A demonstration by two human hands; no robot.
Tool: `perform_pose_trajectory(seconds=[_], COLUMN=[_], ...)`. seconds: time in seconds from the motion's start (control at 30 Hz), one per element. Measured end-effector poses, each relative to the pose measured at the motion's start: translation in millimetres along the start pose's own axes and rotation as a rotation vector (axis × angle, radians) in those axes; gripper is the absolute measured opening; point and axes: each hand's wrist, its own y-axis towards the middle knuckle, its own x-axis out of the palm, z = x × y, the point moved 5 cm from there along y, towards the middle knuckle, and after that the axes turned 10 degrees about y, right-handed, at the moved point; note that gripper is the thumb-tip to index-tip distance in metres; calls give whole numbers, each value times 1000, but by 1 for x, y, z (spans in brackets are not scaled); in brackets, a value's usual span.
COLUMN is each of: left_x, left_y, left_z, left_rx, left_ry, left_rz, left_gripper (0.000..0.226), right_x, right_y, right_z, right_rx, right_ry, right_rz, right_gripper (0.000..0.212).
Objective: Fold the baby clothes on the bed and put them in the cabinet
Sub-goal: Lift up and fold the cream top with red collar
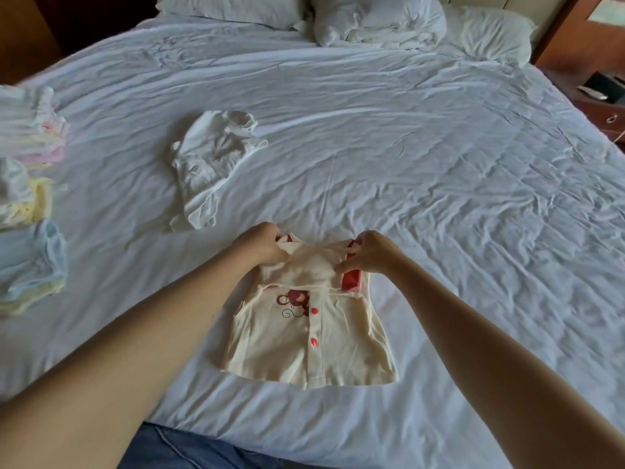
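A cream baby shirt (318, 346) with red buttons and a mouse print lies front-up on the white bed sheet (439, 170), near the front edge. Its top part is doubled over toward me. My left hand (262, 243) grips the shirt's upper left corner. My right hand (368, 253) pinches the upper right corner beside a red cuff (351, 281). A crumpled white baby garment (209, 164) lies unfolded further back to the left.
Stacks of folded pastel baby clothes (30, 211) sit along the bed's left edge. Pillows (372, 18) lie at the headboard. A wooden nightstand (598, 96) with dark items stands at the right. My jeans (189, 448) show at the bottom.
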Motion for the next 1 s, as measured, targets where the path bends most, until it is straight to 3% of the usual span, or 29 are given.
perform_pose_trajectory(seconds=[0.17, 0.3, 0.47, 0.7, 1.0], left_x=[-11, -30, -51, -36, -1], left_y=[3, 4, -10, -53, -108], left_z=[-13, -11, -4, -11, -3], left_rx=[43, 111, 202, 308, 502], left_ry=[-347, -381, -448, -322, 114], left_rz=[143, 363, 497, 438, 382], left_gripper=[22, 23, 22, 20, 13], right_x=[-13, -29, -49, -39, -9], right_y=[0, 1, -1, -31, -76], right_z=[-7, -24, -35, -22, 3], right_rx=[-79, -205, -345, -524, -659], right_ry=[164, 246, 294, 148, -222], right_rz=[67, 272, 366, 384, 268], right_gripper=[48, 48, 31, 15, 20])
